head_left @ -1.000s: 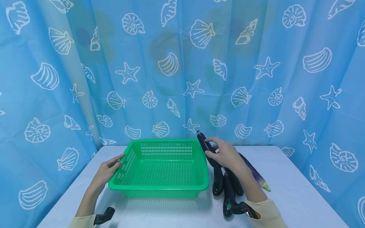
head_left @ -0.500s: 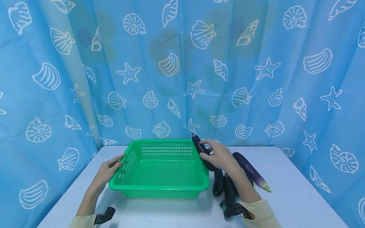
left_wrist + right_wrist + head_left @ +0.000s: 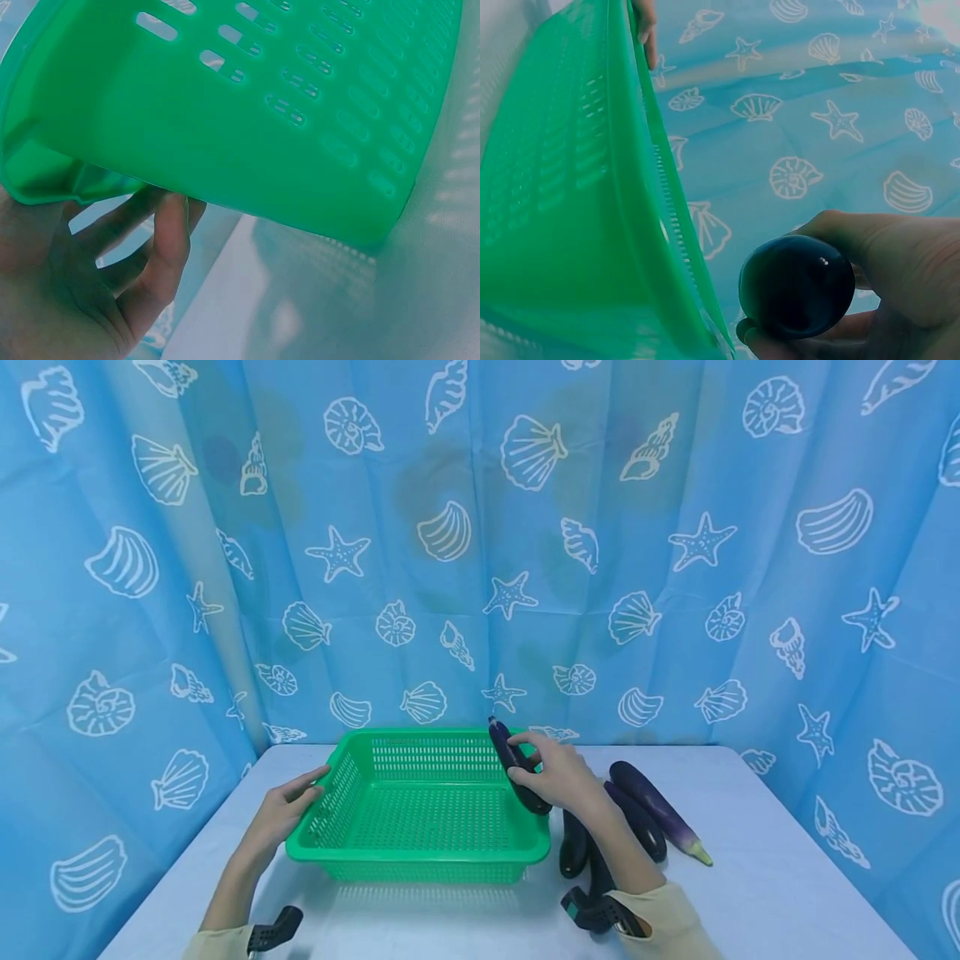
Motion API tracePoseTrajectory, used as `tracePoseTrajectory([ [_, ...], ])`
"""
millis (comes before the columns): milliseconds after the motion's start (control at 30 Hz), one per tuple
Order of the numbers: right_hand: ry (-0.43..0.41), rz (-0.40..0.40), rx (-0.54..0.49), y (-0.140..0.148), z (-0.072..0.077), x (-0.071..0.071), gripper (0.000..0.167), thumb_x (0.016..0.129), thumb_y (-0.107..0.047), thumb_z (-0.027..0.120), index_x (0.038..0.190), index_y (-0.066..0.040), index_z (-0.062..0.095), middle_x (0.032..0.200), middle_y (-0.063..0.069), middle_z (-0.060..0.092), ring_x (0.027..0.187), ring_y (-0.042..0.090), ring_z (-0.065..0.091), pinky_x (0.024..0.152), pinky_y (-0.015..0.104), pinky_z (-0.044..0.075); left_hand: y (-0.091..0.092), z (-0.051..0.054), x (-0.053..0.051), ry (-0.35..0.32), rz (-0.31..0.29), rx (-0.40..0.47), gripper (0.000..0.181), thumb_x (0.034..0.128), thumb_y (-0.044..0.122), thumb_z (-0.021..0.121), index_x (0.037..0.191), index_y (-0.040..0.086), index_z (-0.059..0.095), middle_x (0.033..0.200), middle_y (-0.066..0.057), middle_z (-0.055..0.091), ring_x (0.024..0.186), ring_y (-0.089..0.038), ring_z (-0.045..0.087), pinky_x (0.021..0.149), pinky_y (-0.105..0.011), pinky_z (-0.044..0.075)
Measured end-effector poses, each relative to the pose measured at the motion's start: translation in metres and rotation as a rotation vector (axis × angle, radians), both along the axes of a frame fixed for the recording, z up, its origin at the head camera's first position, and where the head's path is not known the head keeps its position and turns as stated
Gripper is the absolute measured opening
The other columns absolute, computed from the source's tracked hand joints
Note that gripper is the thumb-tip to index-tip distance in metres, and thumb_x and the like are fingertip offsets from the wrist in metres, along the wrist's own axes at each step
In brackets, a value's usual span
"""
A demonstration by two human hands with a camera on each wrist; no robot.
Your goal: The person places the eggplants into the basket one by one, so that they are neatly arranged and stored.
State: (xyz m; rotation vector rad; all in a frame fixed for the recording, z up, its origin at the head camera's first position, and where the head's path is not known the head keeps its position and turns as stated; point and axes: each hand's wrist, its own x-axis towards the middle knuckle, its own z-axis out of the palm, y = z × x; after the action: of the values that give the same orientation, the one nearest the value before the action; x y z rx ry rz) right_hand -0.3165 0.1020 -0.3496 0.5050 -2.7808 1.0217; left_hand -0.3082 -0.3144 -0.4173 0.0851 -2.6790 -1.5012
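Observation:
In the head view a green plastic basket [image 3: 420, 860] with slotted walls stands on the table. My left hand [image 3: 279, 810] grips its left rim, and the left wrist view shows a finger [image 3: 169, 232] against the green wall. My right hand [image 3: 557, 774] pinches a dark purple eggplant [image 3: 517, 774] between thumb and fingers, tilted over the basket's right rim. In the right wrist view the rounded end of this eggplant faces the camera, beside the green wall. Beneath and beside my right forearm lie several more eggplants, partly hidden by the arm.
Right of the basket, an eggplant with a pale green tip [image 3: 663, 810] lies beside another dark eggplant [image 3: 637, 822]. One more eggplant [image 3: 573, 847] lies close to the basket's right wall. A blue shell-print curtain [image 3: 480, 543] hangs behind the white table [image 3: 780, 877].
My right hand has carried the eggplant leftward, from beside the basket to over its right rim. More of the eggplants on the table now show. My left hand has stayed on the rim.

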Motion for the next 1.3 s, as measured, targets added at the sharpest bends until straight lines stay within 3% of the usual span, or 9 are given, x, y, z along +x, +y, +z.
tracePoseTrajectory([
  [267,0.012,-0.01,0.02,-0.014,-0.006,-0.001,0.043,0.092,-0.032,0.068,0.133,-0.026,0.057,0.111,0.009,0.07,0.095,0.024,0.068,0.064,0.032,0.053,0.0,-0.001,0.0,0.002,0.004,-0.009,0.052,0.1036,0.036,0.046,0.151,0.016,0.04,0.159,-0.021,0.03,0.147,-0.045,0.024,0.116,-0.064,0.024],
  [633,-0.038,0.017,-0.015,-0.026,-0.011,0.0,0.042,0.092,-0.031,0.068,0.132,-0.025,0.057,0.108,0.008,0.07,0.09,0.02,0.067,0.062,0.032,0.052,0.002,0.001,0.0,-0.006,0.011,-0.005,0.052,0.1034,0.035,0.046,0.151,0.017,0.04,0.159,-0.02,0.03,0.147,-0.044,0.024,0.115,-0.065,0.024],
  [900,-0.051,0.059,-0.034,-0.036,-0.017,-0.002,0.042,0.093,-0.028,0.067,0.133,-0.021,0.057,0.099,0.009,0.07,0.075,0.015,0.066,0.055,0.028,0.052,0.002,0.001,0.001,-0.018,0.018,-0.026,0.051,0.1031,0.036,0.046,0.151,0.02,0.04,0.159,-0.02,0.03,0.146,-0.044,0.026,0.114,-0.066,0.025],
  [1300,-0.085,0.11,-0.043,-0.055,-0.026,0.001,0.044,0.093,-0.028,0.066,0.135,-0.018,0.055,0.1,0.011,0.071,0.079,0.017,0.067,0.058,0.028,0.054,0.002,0.0,0.0,-0.012,0.024,-0.027,0.051,0.1027,0.036,0.047,0.151,0.02,0.04,0.159,-0.02,0.03,0.146,-0.045,0.025,0.114,-0.067,0.024],
])
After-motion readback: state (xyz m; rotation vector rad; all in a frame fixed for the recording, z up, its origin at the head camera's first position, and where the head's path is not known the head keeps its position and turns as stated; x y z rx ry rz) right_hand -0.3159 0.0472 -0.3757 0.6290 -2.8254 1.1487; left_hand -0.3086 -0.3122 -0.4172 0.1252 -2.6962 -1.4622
